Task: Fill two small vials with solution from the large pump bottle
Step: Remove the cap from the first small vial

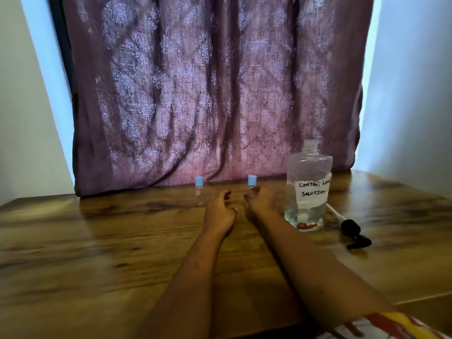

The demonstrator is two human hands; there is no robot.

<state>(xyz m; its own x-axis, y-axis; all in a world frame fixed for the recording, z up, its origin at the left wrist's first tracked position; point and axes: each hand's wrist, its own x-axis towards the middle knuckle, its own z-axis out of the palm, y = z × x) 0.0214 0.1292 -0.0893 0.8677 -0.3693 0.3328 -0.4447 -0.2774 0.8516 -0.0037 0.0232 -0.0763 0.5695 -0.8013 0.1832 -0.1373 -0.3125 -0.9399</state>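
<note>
Two small clear vials with blue caps stand near the table's far edge: the left vial (pixel 198 189) and the right vial (pixel 252 185). My right hand (pixel 259 201) curls around the right vial's body, touching it. My left hand (pixel 220 209) rests on the wood between the vials, fingers loosely apart, holding nothing. The large clear bottle (pixel 308 189), labelled "contact lens solution", stands to the right with its neck uncapped and liquid low inside. Its black pump head with white tube (pixel 349 227) lies on the table to the bottle's right.
The wooden table (pixel 97 241) stretches wide toward me. A purple patterned curtain (pixel 208 94) hangs right behind the vials. Pale walls flank it. A patterned cloth (pixel 391 326) shows at the bottom right.
</note>
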